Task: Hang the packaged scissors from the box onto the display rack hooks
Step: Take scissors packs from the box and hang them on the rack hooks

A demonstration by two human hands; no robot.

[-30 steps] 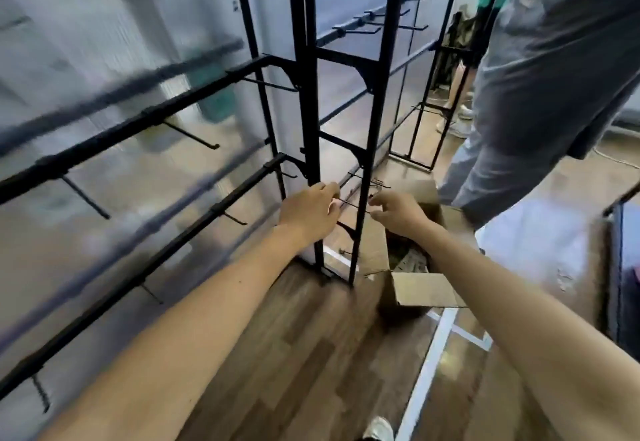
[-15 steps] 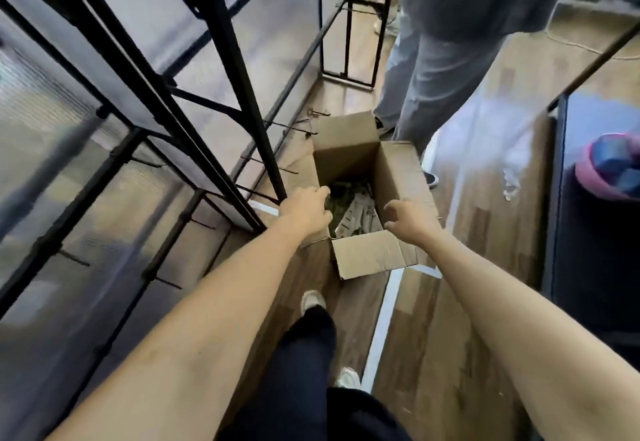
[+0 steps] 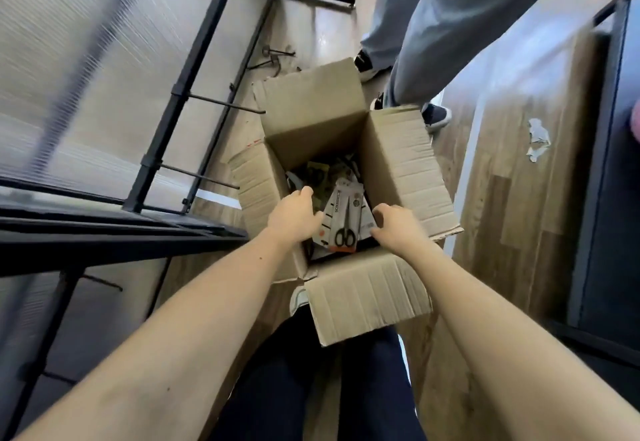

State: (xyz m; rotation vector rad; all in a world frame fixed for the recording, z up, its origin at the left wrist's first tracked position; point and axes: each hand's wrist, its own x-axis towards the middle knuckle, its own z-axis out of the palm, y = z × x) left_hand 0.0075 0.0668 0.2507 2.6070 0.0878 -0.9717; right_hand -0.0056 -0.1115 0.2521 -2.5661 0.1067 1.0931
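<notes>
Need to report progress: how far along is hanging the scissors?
Done: nothing that shows; the rack hooks in view are bare. In hand: the left hand and right hand reach into the box, either side of a scissors pack; whether they grip it is unclear. Left: lift that pack, hang it, then the other packs deeper in the box.

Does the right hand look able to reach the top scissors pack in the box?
Probably yes: the box flaps are open, the scissors pack lies on top, and the right hand is at its edge.
</notes>
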